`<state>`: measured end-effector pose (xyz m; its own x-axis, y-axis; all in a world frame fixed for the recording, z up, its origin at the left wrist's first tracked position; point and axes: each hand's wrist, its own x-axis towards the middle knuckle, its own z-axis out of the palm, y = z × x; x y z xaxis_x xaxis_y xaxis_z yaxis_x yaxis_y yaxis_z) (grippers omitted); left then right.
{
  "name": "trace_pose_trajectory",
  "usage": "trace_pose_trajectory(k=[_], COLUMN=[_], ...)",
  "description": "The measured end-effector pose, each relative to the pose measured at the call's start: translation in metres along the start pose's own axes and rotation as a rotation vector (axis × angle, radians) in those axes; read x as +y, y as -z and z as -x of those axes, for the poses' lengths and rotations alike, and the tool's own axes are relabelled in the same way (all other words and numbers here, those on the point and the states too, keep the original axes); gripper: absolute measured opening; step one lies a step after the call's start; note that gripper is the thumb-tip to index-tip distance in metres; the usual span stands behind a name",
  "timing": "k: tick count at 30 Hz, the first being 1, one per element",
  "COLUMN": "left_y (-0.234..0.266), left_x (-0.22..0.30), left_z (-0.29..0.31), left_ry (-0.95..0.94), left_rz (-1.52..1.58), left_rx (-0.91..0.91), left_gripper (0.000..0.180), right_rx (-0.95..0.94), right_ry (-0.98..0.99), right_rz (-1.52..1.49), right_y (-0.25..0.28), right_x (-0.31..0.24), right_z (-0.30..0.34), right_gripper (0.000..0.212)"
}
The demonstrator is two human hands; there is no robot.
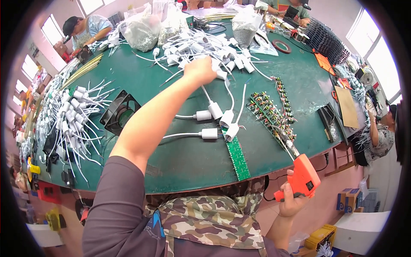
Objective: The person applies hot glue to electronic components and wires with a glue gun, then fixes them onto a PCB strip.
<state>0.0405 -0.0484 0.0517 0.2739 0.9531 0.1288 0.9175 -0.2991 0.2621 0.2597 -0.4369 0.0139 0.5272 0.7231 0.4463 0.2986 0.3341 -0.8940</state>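
My left hand [200, 71] reaches to the near edge of a pile of white cabled sockets [198, 47], its fingers closed at a white cylindrical socket [221, 74]; the fingertips are partly hidden. My right hand [293, 201] grips an orange soldering gun [303, 177], its metal tip pointing at strips of populated circuit boards [269, 112] with wires and small parts. In front of me lies a bare green circuit board strip [238, 159]. Several separate white sockets [209, 133] rest around its far end, some overlapping it, with their cables trailing away.
More white sockets [75, 111] are heaped at the left, beside a black fan [121, 112]. Clear bags of small parts [142, 32] stand at the back. A black tray [329, 122] lies near the right edge. Other people [87, 30] work around the green table [184, 171].
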Motion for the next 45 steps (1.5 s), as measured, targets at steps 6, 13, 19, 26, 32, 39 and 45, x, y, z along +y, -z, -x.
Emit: trace_pose_trajectory(k=[6,13,19,26,32,39,45], left_y=[0.067,0.134,0.061,0.012,-0.009,-0.030,-0.036], left_x=[-0.007,-0.008,0.000,0.008,0.012,0.024,0.024], left_z=[0.007,0.060,0.173,0.218,0.222,0.220,0.217], left_ry=[-0.327,-1.093,-0.695,-0.593,-0.740,-0.828,-0.836], left_rz=[0.876,1.067,0.619,0.674,0.447,0.257,0.172], left_rx=[0.640,0.817,0.290,0.131,0.220,0.351,0.359], left_gripper=[0.040,0.025,0.028,0.017,0.020,0.023,0.024], right_rx=[0.020,-0.018,-0.009,-0.088,-0.086,-0.133,-0.160], right_ry=[-0.048,-0.025,-0.065,-0.038,-0.132,-0.193,-0.169], right_rz=[-0.068,-0.091,-0.054,-0.060,-0.080,-0.073,-0.075], right_y=[-0.003,-0.006,-0.003,-0.009,-0.013,-0.008,-0.008], right_x=[-0.002,-0.005,-0.007,-0.010,-0.016,-0.018,-0.010], right_z=[-0.002,0.000,0.007,0.003,0.009,0.015,0.019], right_gripper=[0.036,0.035,0.038,0.039,0.037,0.038,0.039])
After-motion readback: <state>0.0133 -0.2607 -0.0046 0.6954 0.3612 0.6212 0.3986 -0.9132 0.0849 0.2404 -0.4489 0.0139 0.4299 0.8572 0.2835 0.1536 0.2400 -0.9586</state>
